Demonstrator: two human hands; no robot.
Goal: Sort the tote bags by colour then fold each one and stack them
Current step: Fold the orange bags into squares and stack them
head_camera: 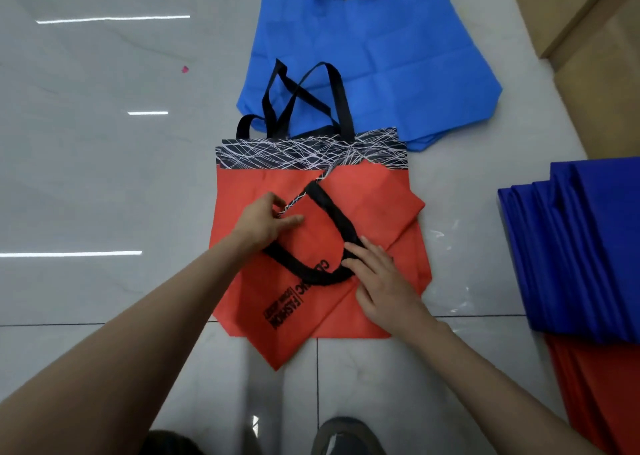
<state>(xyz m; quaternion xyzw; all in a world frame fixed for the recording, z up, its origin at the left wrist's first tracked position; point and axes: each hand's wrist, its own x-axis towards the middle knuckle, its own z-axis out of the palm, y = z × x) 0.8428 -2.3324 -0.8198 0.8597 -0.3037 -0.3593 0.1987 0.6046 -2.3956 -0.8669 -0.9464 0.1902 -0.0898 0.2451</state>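
L hand [266, 222]: grip pinched on red tote bag [311, 233] – patterned edge
R hand [384, 281]: grip apart, fingers flat on black handle [334, 215]

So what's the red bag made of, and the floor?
Red bag: probably thin non-woven fabric, matte and a bit papery, since it keeps sharp creases. Its handle: black strap that looks thicker and fuzzier, maybe woven. Floor: likely polished tile, glossy, since it mirrors the ceiling lights and shows joint lines.
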